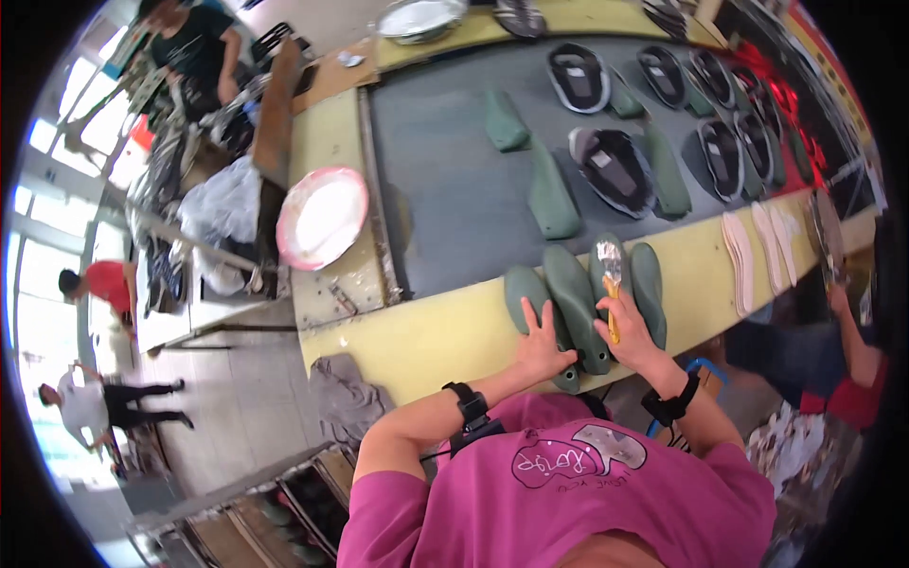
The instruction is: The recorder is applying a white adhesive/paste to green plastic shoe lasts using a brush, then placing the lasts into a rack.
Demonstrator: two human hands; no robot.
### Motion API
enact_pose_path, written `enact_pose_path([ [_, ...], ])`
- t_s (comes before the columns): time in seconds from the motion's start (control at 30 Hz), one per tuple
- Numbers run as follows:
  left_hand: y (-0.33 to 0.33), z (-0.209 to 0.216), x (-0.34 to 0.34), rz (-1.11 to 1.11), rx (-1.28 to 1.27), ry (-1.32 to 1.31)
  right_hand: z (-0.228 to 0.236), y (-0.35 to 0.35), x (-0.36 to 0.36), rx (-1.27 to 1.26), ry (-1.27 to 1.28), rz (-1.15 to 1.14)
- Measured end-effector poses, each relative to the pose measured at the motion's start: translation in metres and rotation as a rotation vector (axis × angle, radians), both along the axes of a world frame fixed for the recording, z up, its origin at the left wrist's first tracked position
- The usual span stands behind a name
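Several green shoe lasts lie side by side, sole up, on the yellow table edge (426,346) in front of me. My right hand (632,333) is closed round the yellow handle of a flat brush (614,312). Its whitish bristles rest over the sole of the third shoe last (598,275). Spread fingers of my left hand (543,348) lie on the leftmost shoe last (522,284), with the thumb reaching toward the second shoe last (571,293). The rightmost shoe last (648,284) lies just beyond the brush.
On the grey work surface (436,180) sit dark shoe uppers (611,170) and more green lasts (552,194). A pink-rimmed basin (282,227) stands at left, pale insoles (737,260) at right. A grey cloth (346,393) hangs at the near edge. A co-worker's arm (857,346) reaches in at right.
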State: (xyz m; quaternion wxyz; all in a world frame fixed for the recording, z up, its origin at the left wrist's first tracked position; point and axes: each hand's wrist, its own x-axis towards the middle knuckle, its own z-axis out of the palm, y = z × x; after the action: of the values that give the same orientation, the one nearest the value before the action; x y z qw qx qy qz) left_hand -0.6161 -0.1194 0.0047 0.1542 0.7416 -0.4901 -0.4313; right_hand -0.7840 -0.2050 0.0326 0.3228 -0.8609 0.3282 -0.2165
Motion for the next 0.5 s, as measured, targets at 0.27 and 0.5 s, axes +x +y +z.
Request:
enact_pose_path([
  [0.27,0.013,-0.032,0.074,-0.108,-0.223,0.373,-0.043,0.014,-0.002,-0.048,0.198,0.081],
  [0.5,0.037,-0.046,0.123,0.024,-0.334,0.396,-0.042,0.021,0.018,-0.014,0.159,0.07],
])
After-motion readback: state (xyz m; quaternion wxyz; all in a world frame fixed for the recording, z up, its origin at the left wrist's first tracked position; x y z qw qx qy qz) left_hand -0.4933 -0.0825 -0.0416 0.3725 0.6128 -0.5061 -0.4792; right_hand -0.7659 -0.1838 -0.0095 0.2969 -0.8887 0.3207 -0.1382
